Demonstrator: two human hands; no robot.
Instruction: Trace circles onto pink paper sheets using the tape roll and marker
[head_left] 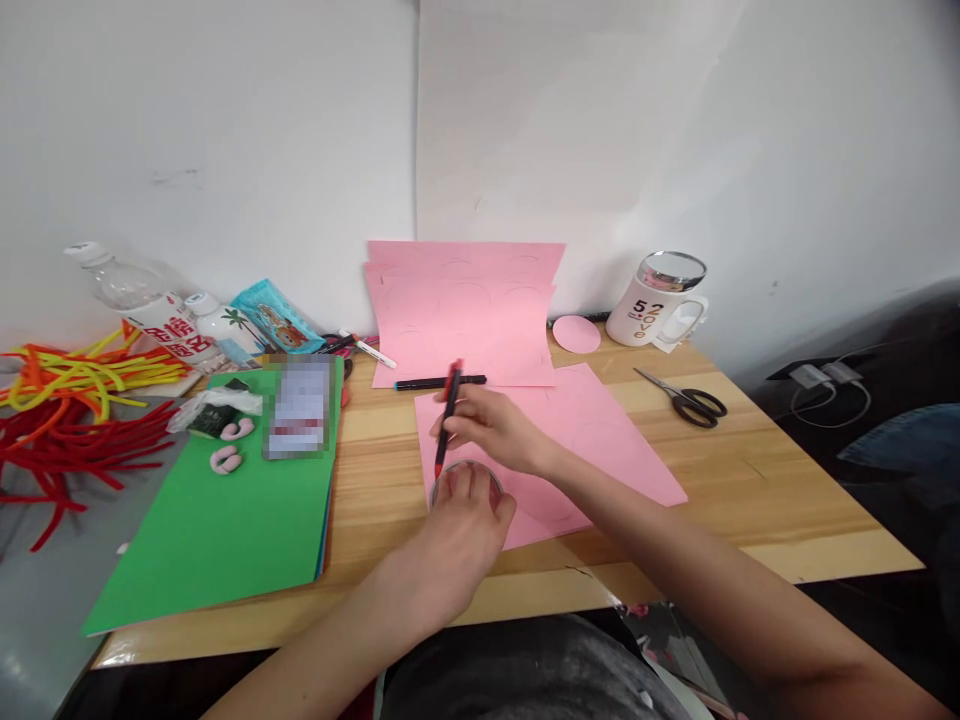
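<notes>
A pink sheet (600, 450) lies on the wooden table, with faint curved lines on it. On its left part, my left hand (466, 530) presses down a round clear lid (491, 482), fingers over its top. My right hand (491, 425) holds a black and red marker (448, 420) nearly upright, its lower end at the lid's upper left edge. Behind, more pink sheets (465, 320) with drawn circles lean against the wall. A black marker (427, 383) with a blue end rests at their foot.
Scissors (694, 405), a white mug (649, 310) and a pink paper disc (577, 334) stand or lie right. Left are green sheets (225, 530), a phone (300, 410), bottles (150, 305), a blue packet (277, 318) and red and yellow pipe cleaners (90, 440).
</notes>
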